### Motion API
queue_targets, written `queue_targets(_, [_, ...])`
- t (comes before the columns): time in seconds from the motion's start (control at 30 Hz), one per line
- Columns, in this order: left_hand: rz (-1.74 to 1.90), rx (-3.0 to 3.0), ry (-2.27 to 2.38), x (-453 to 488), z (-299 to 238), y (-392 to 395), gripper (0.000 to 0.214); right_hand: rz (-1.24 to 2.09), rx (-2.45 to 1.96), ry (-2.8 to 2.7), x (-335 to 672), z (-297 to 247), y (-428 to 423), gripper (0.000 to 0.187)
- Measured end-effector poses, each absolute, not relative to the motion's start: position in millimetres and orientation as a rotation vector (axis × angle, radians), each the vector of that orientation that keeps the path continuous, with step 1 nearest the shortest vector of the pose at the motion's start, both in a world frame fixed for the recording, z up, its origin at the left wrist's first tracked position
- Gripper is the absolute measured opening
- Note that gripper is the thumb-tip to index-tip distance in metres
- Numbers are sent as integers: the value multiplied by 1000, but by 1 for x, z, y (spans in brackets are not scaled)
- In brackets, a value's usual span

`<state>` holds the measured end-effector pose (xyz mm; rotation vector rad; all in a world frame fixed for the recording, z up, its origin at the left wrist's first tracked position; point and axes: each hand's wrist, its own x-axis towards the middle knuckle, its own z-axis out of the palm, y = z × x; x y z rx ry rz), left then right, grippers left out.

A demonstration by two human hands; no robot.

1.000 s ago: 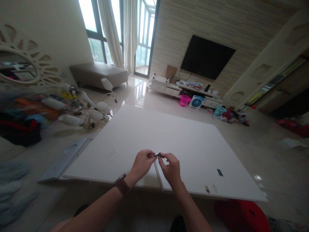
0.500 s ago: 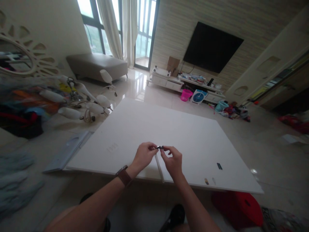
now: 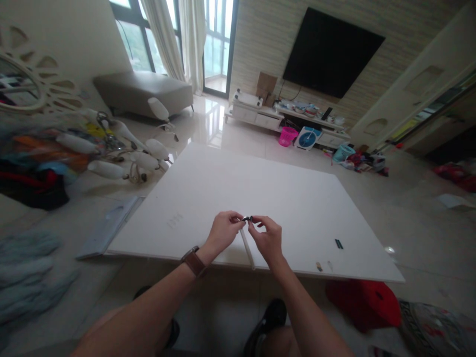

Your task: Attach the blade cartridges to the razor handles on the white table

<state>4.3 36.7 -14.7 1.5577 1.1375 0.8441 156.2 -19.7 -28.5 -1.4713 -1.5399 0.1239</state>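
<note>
Between my two hands is a small dark, shiny piece (image 3: 247, 218), too small to name. My left hand (image 3: 225, 230), with a brown-strapped watch (image 3: 193, 260) on its wrist, pinches its left side. The fingertips of my right hand (image 3: 268, 239) are closed on its right end. Below them a thin white strip (image 3: 247, 250) runs down to the near edge of a large white board (image 3: 253, 178). Whether the strip joins the dark piece is hidden by my fingers.
On the board's right lie small dark pieces (image 3: 338, 244) and a small brown-yellow piece (image 3: 319, 266). Several faint pale pieces (image 3: 175, 221) lie at left. A red stool-like object (image 3: 364, 303) stands by the near right edge. A lamp with white shades (image 3: 107, 169) is at left.
The view has tilted slightly down, so the room sits higher in the picture. Both hands keep their pinch on the small dark piece, nearly in the same spot.
</note>
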Motion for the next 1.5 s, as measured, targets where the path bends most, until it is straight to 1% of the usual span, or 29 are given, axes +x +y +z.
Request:
queue_targets(0.33, [824,1472,1126,4,-13,34,15,216,-1499,-1539,156,-27,-19,8])
queue_targets(0.63, [822,1447,1127,5,-16,36,13,178,-1507,-1653,160,-27,-18,10])
queue_targets(0.83, [832,1500,1155,4,-17,35,16,289,-1486,-1598,160,-25,-18,9])
queue_targets(1.07, [821,1534,1164,2,-10,33,14,284,-1469,-1596,159,-23,-18,12])
queue_targets(1.5, [824,1711,1198,3,-9,33,11,235,-1473,-1588,162,-26,-22,9])
